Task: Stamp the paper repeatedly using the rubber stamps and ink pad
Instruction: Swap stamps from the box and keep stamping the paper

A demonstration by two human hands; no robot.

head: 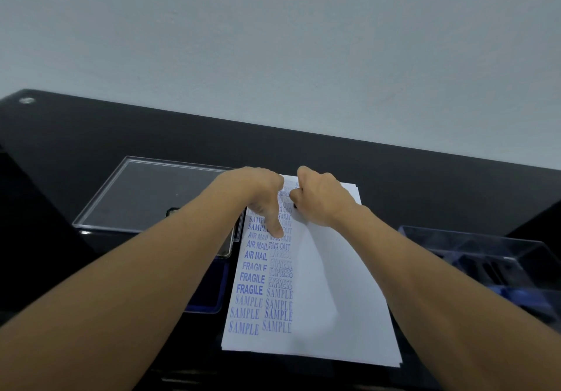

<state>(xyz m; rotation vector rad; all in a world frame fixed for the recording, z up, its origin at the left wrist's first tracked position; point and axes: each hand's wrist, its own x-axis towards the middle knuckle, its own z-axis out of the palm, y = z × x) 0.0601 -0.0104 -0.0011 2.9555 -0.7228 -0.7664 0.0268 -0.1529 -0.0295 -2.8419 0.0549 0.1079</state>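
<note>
A white sheet of paper [334, 284] lies on the black table, its left part covered with two columns of blue stamped words. My left hand [258, 193] rests on the paper's upper left, thumb stretched down onto the print. My right hand [318, 199] grips a small black rubber stamp [294, 198] and holds it down near the paper's top edge; only a sliver of the stamp shows. The blue ink pad [209, 287] sits left of the paper, mostly hidden under my left forearm.
The ink pad's clear lid [145, 190] stands open at the back left. A clear plastic tray [491, 266] with dark blue stamps sits at the right. The black table [425, 172] meets a grey wall behind.
</note>
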